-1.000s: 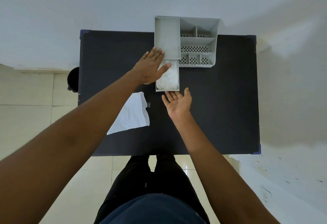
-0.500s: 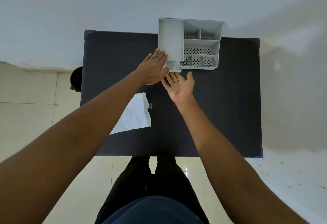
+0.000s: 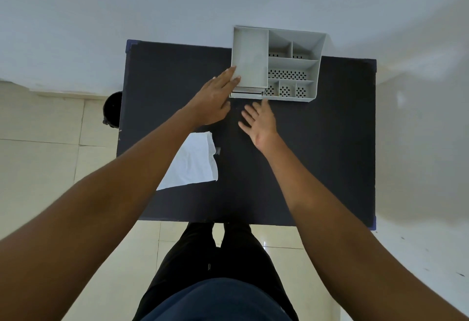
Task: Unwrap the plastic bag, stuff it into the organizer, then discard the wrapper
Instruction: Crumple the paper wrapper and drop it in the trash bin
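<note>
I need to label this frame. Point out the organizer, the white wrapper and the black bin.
organizer [image 3: 250,59], head view, bare floor of its tall left compartment.
white wrapper [image 3: 194,166], head view, middle of the flat sheet.
black bin [image 3: 113,108], head view, visible side past the table's left edge.

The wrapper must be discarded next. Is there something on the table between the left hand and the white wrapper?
Nothing visible stands between them. The white wrapper lies flat on the black table, just nearer the person than the left hand, and partly under the left forearm. The right hand is off to the side.
</note>
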